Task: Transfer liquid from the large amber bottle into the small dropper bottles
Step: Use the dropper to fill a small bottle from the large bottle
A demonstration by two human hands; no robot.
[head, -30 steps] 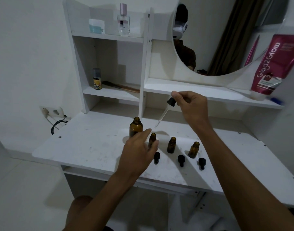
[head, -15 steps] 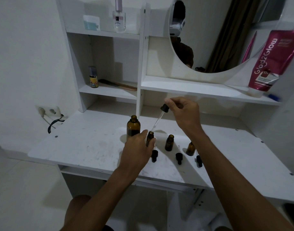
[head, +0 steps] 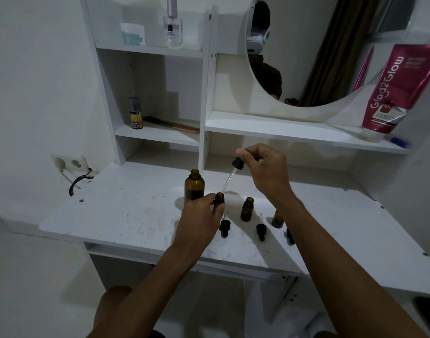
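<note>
Pinching dropper [head: 237, 164], tip at small bottle [head: 219, 200] mouth

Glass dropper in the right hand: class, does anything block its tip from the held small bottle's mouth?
Nothing visible does. The black-capped glass dropper, pinched by the right hand, slants tip-down to the open mouth of the small amber glass bottle the left hand grips.

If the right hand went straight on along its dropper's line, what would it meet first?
Probably the open mouth of the small bottle the left hand grips; the pipette in the right hand ends just above it, though depth is unclear.
</note>
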